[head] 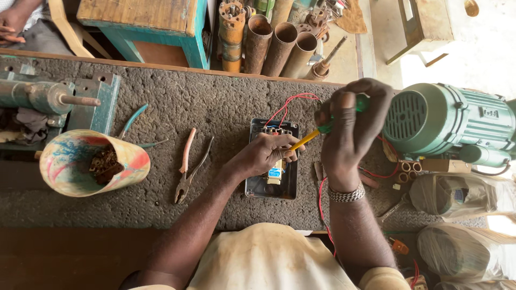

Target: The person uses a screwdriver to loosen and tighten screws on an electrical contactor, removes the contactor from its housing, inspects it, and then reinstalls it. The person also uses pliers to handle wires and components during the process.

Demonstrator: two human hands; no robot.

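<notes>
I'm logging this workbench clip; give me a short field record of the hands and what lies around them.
left hand: steadies black switch box
right hand: grips yellow-shafted screwdriver, tip toward the box
wires: red wires run from the box
left of box: pliers, colourful cup
right: green motor

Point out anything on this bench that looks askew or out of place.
The colourful cup lies tipped on its side at the left, rusty small parts showing at its mouth. The pliers lie spread open beside it. Nothing else stands out.
</notes>
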